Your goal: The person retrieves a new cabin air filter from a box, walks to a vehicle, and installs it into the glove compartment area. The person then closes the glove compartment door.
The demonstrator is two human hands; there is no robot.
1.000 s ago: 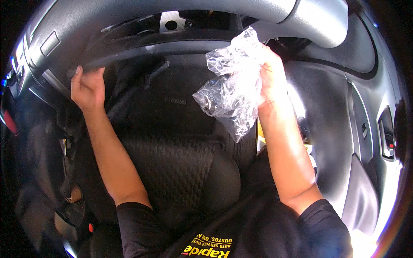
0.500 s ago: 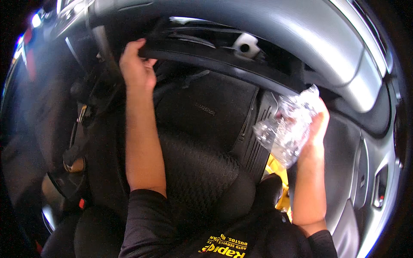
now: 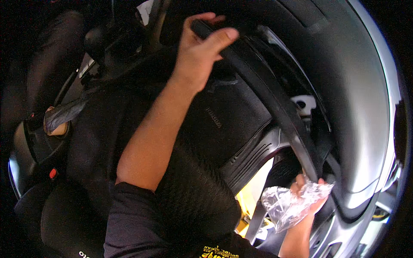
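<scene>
I am leaning into a car with dark seats. My left hand (image 3: 201,47) reaches up at the top middle and grips a black trim edge (image 3: 275,107) that runs along the door opening. My right hand (image 3: 307,193) is low at the right and holds a crumpled piece of clear plastic film (image 3: 290,204) beside the lower end of that trim. A black quilted car seat (image 3: 193,189) lies below my arms, with its backrest (image 3: 228,120) under my left forearm.
A grey roof and door-frame panel (image 3: 357,107) curves across the right side. A white clip (image 3: 303,105) sits behind the trim. A seat-belt buckle with a red button (image 3: 52,173) is at the left, near a dark centre console (image 3: 32,142).
The view has swung left and tilted. My right hand with the plastic film has dropped from the upper right to the lower right. My left hand keeps its hold on the trim edge.
</scene>
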